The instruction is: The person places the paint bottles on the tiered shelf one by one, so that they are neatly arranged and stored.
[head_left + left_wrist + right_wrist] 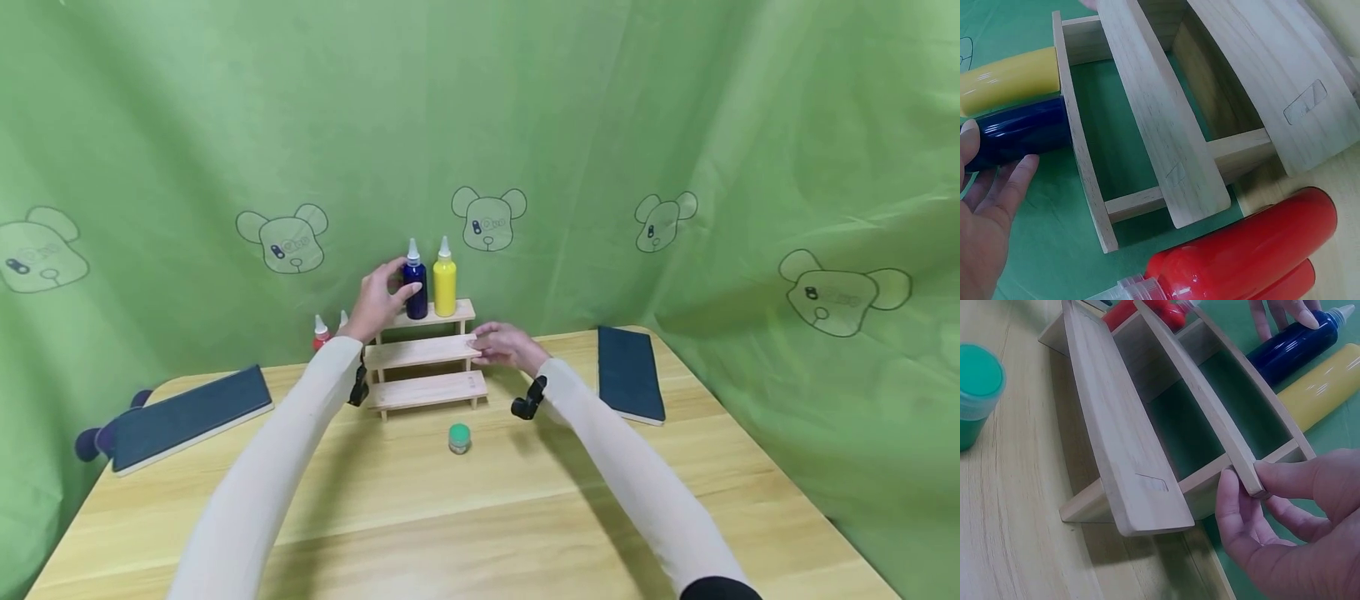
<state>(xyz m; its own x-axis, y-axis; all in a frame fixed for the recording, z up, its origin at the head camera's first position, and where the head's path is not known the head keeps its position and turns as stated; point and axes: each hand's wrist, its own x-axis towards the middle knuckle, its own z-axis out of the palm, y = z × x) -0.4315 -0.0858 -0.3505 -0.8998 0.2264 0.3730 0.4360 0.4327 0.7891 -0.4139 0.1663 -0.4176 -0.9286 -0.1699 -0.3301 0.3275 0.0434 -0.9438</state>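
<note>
A dark blue squeeze bottle with a white nozzle stands upright on the top step of a three-tier wooden rack. My left hand holds this bottle between thumb and fingers. Just right of it on the same step is a yellow squeeze bottle. At the rack's right end, my right hand pinches the end of the middle step, thumb above and fingers below in the right wrist view. Two red bottles stand by the rack's left side, mostly hidden behind my left arm in the head view.
A small jar with a green lid sits on the table in front of the rack. One dark notebook-like slab lies at the left, another at the right. Green cloth hangs behind the wooden table.
</note>
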